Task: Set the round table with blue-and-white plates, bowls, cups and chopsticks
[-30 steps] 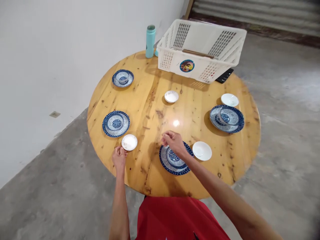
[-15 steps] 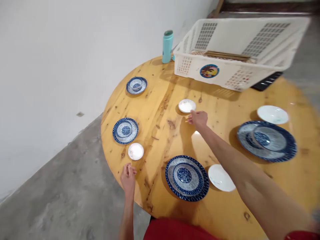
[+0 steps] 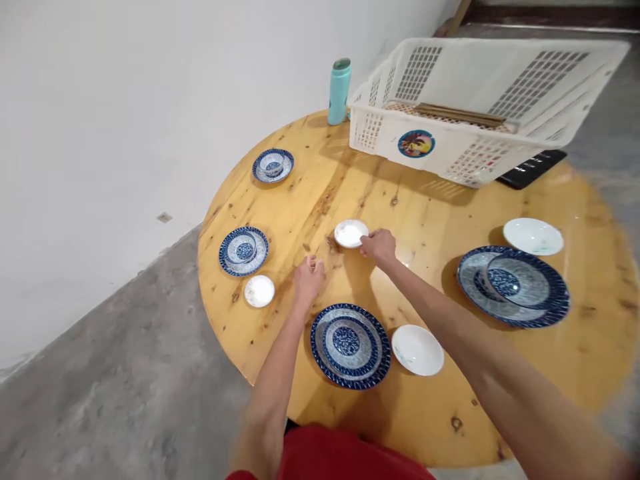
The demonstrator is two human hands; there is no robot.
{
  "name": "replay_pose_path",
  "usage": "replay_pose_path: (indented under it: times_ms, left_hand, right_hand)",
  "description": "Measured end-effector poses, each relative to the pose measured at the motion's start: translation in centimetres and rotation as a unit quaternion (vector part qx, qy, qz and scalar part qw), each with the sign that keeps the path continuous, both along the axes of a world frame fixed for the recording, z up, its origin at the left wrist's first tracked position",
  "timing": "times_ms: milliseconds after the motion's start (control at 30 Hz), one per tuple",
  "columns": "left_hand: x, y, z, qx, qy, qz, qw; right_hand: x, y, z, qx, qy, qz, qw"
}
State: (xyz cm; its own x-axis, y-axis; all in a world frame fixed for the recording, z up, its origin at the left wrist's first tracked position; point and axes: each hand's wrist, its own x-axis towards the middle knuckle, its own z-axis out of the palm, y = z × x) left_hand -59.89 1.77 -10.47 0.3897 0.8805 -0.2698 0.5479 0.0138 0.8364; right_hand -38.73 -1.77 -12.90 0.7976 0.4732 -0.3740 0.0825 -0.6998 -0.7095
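While the right hand (image 3: pixel 379 248) pinches the right rim of a small white dish (image 3: pixel 351 233) near the middle of the round wooden table (image 3: pixel 320 417), the left hand (image 3: pixel 309 277) hovers just short of it, released, its fingers loosely bent. Whether the dish (pale and shallow) touches the wood, I cannot tell. Nearer the body lies a blue-patterned plate (image 3: pixel 321 357) beside a white bowl (image 3: pixel 418 351); beyond the dish stands a white plastic basket (image 3: pixel 380 133), a turquoise bottle (image 3: pixel 339 93) to its left.
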Motion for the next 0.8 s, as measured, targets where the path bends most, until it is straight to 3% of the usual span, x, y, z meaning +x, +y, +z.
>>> replay_pose_path:
  times_ms: [100, 233, 300, 400, 600, 700, 800]
  left_hand:
    - [1.0, -1.3, -0.3, -0.048, -0.019, -0.005, 0.999]
    - [-2.3, -3.9, 0.8, -0.112, -0.087, -0.017, 0.990]
    - [-5.5, -5.1, 1.6, -0.135, -0.109, -0.005, 0.985]
    - [-11.7, -6.4, 2.0, -0.086, -0.095, 0.058, 0.990]
    - [-25.6, -8.0, -0.8, -0.027, -0.034, 0.223, 0.974]
    - [-30.6, -7.9, -1.8, -0.044, -0.030, 0.252, 0.966]
    - [-32.9, -6.3, -1.0, -0.058, -0.063, 0.184, 0.979]
  right_hand:
    - [-3.0, -2.9, 1.4, -0.019, -0.060, 0.148, 0.987]
    - [-5.9, -6.9, 3.0, 0.034, -0.068, 0.204, 0.976]
    - [-6.6, -8.6, 3.4, 0.044, -0.027, 0.195, 0.979]
    - [-7.0, -10.7, 3.9, 0.038, 0.029, 0.166, 0.985]
    - [-9.1, -11.3, 4.7, 0.022, 0.070, 0.144, 0.987]
    - [-13.4, -9.7, 5.7, 0.041, 0.074, 0.123, 0.989]
    - [-20.2, -7.6, 7.1, 0.075, 0.088, 0.115, 0.987]
